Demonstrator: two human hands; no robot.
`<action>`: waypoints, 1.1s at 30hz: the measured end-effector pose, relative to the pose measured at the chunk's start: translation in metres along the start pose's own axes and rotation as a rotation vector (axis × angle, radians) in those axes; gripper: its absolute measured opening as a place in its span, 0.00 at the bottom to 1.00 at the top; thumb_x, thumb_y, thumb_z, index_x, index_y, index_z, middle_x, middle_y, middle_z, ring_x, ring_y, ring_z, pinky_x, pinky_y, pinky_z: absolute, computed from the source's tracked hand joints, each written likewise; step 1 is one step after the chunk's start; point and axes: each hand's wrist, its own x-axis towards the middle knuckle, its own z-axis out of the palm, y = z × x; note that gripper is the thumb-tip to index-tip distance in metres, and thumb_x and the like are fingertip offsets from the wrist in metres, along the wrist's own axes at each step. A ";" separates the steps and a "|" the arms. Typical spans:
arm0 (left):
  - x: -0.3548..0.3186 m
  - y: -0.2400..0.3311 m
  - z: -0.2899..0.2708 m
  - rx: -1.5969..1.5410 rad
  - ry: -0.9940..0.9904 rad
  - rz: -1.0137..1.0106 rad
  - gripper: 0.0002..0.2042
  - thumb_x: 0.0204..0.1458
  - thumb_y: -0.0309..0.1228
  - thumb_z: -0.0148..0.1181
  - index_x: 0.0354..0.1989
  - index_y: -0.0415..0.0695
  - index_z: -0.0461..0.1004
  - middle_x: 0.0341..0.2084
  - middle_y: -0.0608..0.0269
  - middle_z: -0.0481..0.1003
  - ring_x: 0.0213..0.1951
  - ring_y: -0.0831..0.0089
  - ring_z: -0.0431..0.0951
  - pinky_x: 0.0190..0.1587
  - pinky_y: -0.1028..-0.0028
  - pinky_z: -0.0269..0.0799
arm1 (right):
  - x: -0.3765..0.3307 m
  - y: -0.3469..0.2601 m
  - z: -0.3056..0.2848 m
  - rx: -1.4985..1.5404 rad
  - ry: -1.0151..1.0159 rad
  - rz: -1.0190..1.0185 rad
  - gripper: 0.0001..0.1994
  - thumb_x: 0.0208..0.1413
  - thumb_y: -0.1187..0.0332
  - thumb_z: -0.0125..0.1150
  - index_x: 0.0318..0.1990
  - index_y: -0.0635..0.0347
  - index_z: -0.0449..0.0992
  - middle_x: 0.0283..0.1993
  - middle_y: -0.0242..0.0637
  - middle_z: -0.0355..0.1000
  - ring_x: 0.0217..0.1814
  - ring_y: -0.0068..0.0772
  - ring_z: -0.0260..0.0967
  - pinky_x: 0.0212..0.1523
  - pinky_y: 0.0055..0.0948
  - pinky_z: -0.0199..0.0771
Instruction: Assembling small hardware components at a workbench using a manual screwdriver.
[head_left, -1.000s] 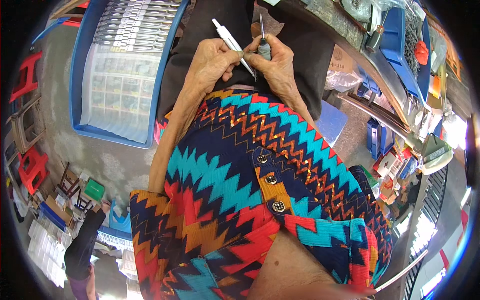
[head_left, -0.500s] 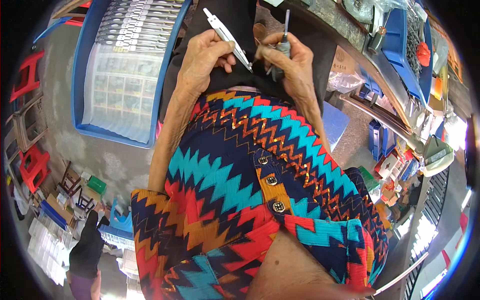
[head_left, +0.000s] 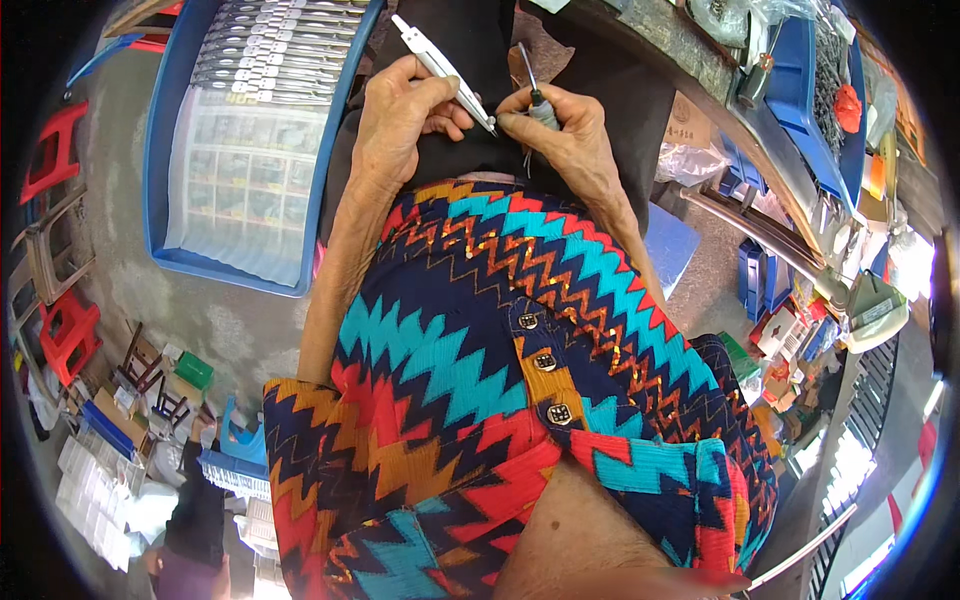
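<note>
In my left hand (head_left: 400,115) is a slim white drawing compass (head_left: 435,62), pinched between thumb and fingers. It slants with its narrow end down to the right, where a small metal screw-like part sits. My right hand (head_left: 565,130) is closed round a screwdriver (head_left: 541,108) with a grey wrapped handle; the thin shaft points up and away from me. Thumb and forefinger of that hand meet at the compass's narrow end. Whether they also pinch a tiny part there, I cannot tell. Both hands are above my dark-clothed lap (head_left: 470,160).
At the left stands a blue tray (head_left: 230,275) with rows of similar white-and-metal pieces and clear plastic sheeting. A worn workbench (head_left: 680,70) at the upper right bears a blue bin (head_left: 800,120) of dark small parts and another screwdriver (head_left: 757,80). Red stools (head_left: 65,335) stand far left; a person (head_left: 195,520) is lower left.
My right hand has moved left to the compass's narrow end, and the screwdriver shaft now tilts leftward. The left hand has shifted slightly with the compass. The person at lower left has moved.
</note>
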 end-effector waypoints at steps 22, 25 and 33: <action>0.007 -0.007 0.002 0.051 0.055 -0.084 0.07 0.45 0.23 0.54 0.23 0.32 0.66 0.16 0.52 0.71 0.13 0.73 0.72 0.11 0.80 0.66 | 0.006 0.013 0.003 -0.321 -0.085 -0.086 0.11 0.47 0.64 0.58 0.28 0.65 0.72 0.18 0.41 0.67 0.18 0.29 0.64 0.21 0.29 0.64; 0.008 -0.006 0.003 0.104 0.058 -0.097 0.05 0.45 0.24 0.53 0.22 0.36 0.67 0.15 0.56 0.72 0.13 0.76 0.71 0.13 0.82 0.66 | 0.007 0.007 0.003 -0.422 -0.094 -0.121 0.11 0.47 0.64 0.58 0.28 0.65 0.72 0.18 0.42 0.67 0.18 0.31 0.65 0.21 0.30 0.64; 0.008 -0.011 -0.001 0.001 0.049 -0.043 0.05 0.46 0.23 0.53 0.25 0.33 0.67 0.17 0.53 0.72 0.15 0.74 0.73 0.15 0.81 0.68 | 0.007 0.008 0.006 -0.138 -0.024 -0.026 0.09 0.49 0.67 0.58 0.29 0.65 0.72 0.19 0.31 0.66 0.20 0.19 0.61 0.21 0.23 0.61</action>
